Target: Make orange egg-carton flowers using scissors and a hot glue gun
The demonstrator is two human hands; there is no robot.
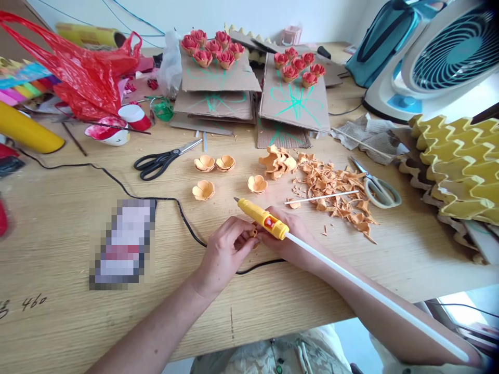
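My right hand [296, 236] is closed around a yellow glue gun [262, 216] whose nozzle points up and left; a long white glue stick [374, 296] runs back from it along my forearm. My left hand [226, 249] pinches a small orange piece [253, 234], mostly hidden between the fingers of both hands. Several orange paper flower cups [210, 164] lie on the wooden table [58, 234] just beyond my hands. A pile of orange scraps [335, 192] sits to the right of them, with a thin white stick [322, 197] across it.
Black scissors [161, 160] and grey scissors [376, 184] lie on the table. Cardboard sheets with red flowers [218, 47] stand at the back. A red plastic bag [81, 67] is at far left, a fan [448, 52] and yellow egg trays [460, 161] at right. A black cord [117, 184] crosses the table.
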